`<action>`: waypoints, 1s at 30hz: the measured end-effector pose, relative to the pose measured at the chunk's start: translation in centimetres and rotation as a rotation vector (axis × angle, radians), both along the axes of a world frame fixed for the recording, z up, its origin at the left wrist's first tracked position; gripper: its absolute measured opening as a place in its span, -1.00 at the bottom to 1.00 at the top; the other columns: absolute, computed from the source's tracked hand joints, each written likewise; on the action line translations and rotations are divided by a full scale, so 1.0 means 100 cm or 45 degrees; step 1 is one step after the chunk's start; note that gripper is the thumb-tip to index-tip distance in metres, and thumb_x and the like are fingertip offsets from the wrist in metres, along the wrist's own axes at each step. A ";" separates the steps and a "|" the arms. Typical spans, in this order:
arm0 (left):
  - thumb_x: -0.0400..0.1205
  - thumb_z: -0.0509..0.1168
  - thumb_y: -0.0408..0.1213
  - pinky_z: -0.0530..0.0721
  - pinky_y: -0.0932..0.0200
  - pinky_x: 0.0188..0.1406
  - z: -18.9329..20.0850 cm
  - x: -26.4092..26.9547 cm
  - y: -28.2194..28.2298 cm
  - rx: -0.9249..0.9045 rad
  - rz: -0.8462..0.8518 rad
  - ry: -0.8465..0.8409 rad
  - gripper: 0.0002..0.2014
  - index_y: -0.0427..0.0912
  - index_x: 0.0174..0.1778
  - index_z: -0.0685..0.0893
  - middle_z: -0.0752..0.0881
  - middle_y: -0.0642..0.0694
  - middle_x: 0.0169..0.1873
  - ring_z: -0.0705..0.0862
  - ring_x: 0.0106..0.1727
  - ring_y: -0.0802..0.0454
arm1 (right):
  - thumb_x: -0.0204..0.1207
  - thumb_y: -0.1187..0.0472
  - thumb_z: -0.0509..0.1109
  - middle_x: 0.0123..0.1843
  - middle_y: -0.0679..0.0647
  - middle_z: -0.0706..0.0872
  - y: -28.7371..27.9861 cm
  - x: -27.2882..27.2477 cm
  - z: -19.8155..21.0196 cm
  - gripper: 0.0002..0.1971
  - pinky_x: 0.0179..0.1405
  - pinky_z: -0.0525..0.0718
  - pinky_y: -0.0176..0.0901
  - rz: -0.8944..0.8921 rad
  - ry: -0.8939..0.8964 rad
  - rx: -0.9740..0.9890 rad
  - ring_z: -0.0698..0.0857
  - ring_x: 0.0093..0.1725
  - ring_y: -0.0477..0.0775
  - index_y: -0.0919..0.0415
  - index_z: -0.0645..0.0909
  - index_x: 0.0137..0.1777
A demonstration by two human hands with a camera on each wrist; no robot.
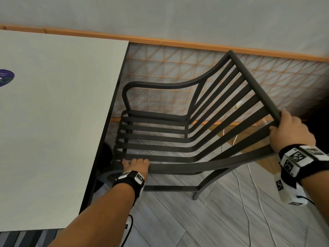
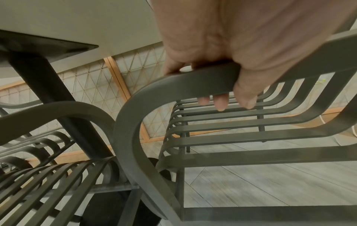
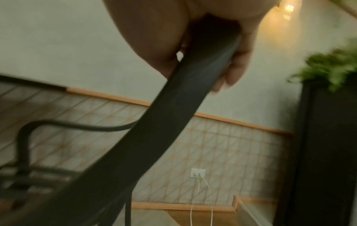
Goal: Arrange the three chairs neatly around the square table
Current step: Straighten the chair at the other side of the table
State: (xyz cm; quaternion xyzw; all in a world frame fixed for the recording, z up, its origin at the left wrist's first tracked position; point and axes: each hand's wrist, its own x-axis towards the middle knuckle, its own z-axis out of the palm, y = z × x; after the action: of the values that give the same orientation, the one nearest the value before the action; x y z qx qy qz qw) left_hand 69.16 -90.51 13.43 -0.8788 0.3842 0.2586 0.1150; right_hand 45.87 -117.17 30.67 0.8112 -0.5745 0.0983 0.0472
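Head view shows 1 dark slatted chair (image 1: 178, 139) being handled at the right side of the square counter (image 1: 53, 122), its seat front close to the counter's dark edge and its back leaning away toward the person's right. Left hand (image 1: 136, 165) has a closed grip on the near armrest (image 2: 193, 82), with fingers curled under the bar and the thumb over it, as the left wrist view makes plain. Right hand (image 1: 290, 132) has a closed grip on the near end of the top rail (image 1: 254, 82) of the chair back; the right wrist view is blurred but shows fingers (image 3: 237, 67) wrapped round that dark bar. So the chair lies between the 2 hands, held at armrest and backrest. The step in hand looks like squaring this chair to the counter's side. The next move probably calls for turning the back until it runs parallel with the counter edge, then sliding the seat inward without knocking the counter's pedestal (image 2: 48, 79). A second slatted chair (image 2: 48, 175) sits beneath the counter in the left wrist view, just beside this one's front leg, so clearance there deserves care, as do the white cables (image 1: 249, 202) trailing on the floor by the rear legs.
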 end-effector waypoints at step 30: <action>0.63 0.18 -0.43 0.03 -0.65 0.50 0.012 0.017 0.002 0.063 0.057 0.083 -0.51 -0.07 0.50 0.34 0.44 -0.18 0.49 0.32 0.55 -0.29 | 0.59 0.21 0.29 0.34 0.01 0.60 0.089 0.069 -0.154 -0.56 0.62 -0.11 0.25 0.821 0.518 0.454 0.43 0.44 0.14 -0.06 0.36 0.45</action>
State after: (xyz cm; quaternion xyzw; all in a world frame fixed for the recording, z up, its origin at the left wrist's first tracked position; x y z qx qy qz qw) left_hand 70.89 -90.36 14.64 -0.8752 0.3616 0.2989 0.1183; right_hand 52.74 -108.22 15.28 0.9478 -0.2782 -0.1551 -0.0146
